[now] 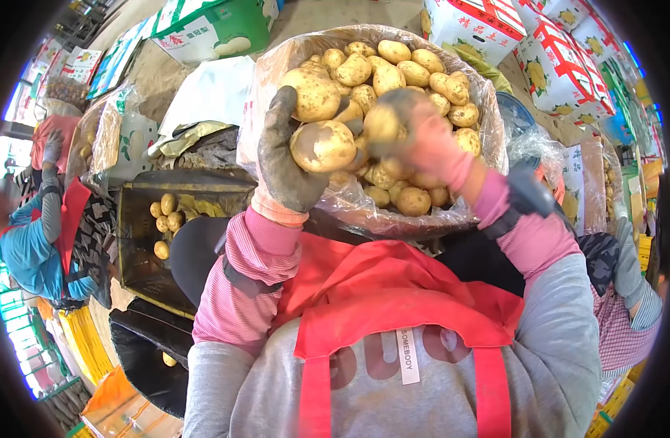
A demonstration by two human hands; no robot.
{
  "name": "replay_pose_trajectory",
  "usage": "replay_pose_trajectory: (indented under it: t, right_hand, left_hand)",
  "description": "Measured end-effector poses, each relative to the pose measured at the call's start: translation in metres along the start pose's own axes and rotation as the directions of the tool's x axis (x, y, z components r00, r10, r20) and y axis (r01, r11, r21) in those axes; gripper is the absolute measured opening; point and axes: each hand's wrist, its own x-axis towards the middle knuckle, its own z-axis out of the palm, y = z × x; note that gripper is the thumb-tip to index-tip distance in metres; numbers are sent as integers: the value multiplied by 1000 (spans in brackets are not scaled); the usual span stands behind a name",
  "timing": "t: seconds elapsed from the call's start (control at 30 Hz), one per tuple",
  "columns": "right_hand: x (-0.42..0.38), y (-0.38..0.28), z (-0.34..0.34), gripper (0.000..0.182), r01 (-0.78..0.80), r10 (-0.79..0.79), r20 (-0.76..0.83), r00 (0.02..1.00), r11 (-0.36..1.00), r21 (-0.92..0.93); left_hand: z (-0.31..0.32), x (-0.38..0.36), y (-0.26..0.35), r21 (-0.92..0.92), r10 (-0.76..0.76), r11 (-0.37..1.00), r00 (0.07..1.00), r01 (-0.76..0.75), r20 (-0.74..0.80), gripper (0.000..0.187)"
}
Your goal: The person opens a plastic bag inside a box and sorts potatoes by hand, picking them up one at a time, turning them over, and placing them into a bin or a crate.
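My left hand (285, 164), in a dirty grey glove with a pink cuff, holds a large potato (322, 145) and touches another potato (314, 95) above it. My right hand (422, 131), gloved and blurred, grips a smaller potato (381, 123). Both hands are over a clear plastic bag (265, 77) full of yellow potatoes. I wear pink striped sleeve covers and a red apron.
A dark crate (141, 270) at the left holds several potatoes. Green and white cartons (211, 29) stand at the back left, red and white ones (554, 66) at the back right. One person (35, 241) works at the left, another (627, 306) at the right.
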Motion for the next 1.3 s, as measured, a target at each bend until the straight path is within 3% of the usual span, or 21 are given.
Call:
replay_pose_trajectory:
  t: [0.03, 0.07, 0.1, 0.17, 0.2, 0.23, 0.3, 0.33, 0.4, 0.47, 0.5, 0.57, 0.6, 0.67, 0.77, 0.83, 1.03, 1.1, 1.17, 1.23, 1.3]
  right_hand:
    - [9, 5, -17, 46, -232, 227, 70, 971, 839, 492]
    - [15, 6, -29, 47, -396, 377, 243, 894, 408, 823]
    - [19, 4, -33, 47, -395, 372, 245, 895, 409, 823]
    - [25, -2, -35, 43, 93, -58, -81, 995, 828, 553]
    - [25, -2, -31, 40, 82, -152, 26, 988, 659, 748]
    - [26, 0, -36, 40, 82, -148, 21, 989, 655, 751]
    - [29, 13, -59, 51, -19, 53, 5, 999, 275, 961]
    - [35, 20, -70, 44, -185, 252, 34, 967, 604, 775]
    - [23, 69, -53, 40, -439, 394, 271, 878, 889, 132]
    - [2, 95, -14, 34, -227, 274, 380, 883, 960, -165]
    - [-1, 98, 3, 39, -206, 403, 483, 777, 889, -410]
    - [14, 71, -2, 49, -230, 527, 614, 587, 837, -497]
    - [10, 73, 4, 49, -226, 521, 617, 589, 840, -493]
    - [5, 74, 15, 60, -47, 378, 567, 732, 858, -512]
    - [18, 70, 5, 66, -85, 425, 673, 605, 875, -477]
    - [15, 79, 20, 67, 24, 411, 654, 635, 836, -549]
    - [19, 84, 1, 51, -271, 430, 467, 772, 889, -369]
    - [29, 88, -29, 39, -550, 467, 334, 819, 804, 226]
    - [32, 73, -53, 37, -413, 337, 243, 910, 801, 433]
    - [18, 51, -49, 46, -423, 381, 204, 902, 874, 239]
    - [-7, 69, 9, 59, -156, 150, 112, 982, 987, 47]
  left_hand:
    - [2, -1, -1, 72, 26, 997, 997, -20, -74, 57]
    - [4, -2, -1, -58, -79, 995, 996, 77, -38, 54]
    - [11, -3, -4, -58, -74, 996, 996, 72, -39, 54]
    - [35, -5, -10, -438, -134, 893, 990, 101, -45, 60]
    - [23, 1, -8, -446, -129, 869, 968, 214, 214, 64]
    - [21, 3, -4, -442, -134, 870, 968, 217, 212, 64]
    - [23, 4, 4, -317, -42, 941, 971, 118, 236, 67]
    - [26, 3, 8, -343, -42, 932, 974, 119, 224, 69]
    - [26, 3, 15, -417, -8, 903, 974, 104, 226, 70]
    - [22, 3, 19, -419, -3, 901, 969, 110, 246, 72]
    - [21, 2, 19, -416, 6, 907, 982, 75, 188, 74]
    - [19, 2, 19, -406, 21, 913, 991, 34, 129, 75]
    - [19, 2, 18, -415, 11, 909, 996, 26, 86, 76]
    - [17, 0, 14, -302, 47, 952, 999, -43, 5, 78]
    - [15, -3, 14, -257, 33, 966, 999, -33, -4, 77]
    - [14, -6, 14, -286, 25, 958, 1000, -23, 4, 78]
    - [10, -4, 8, -206, -3, 979, 999, 12, 45, 77]
    - [10, -4, 7, -178, 15, 984, 997, -2, 71, 74]
    - [13, -5, 4, -160, 34, 987, 996, -20, 82, 73]
    - [9, -1, -3, -78, 60, 995, 997, -56, 49, 71]
    - [4, 3, -3, -169, -26, 985, 999, 17, -47, 71]
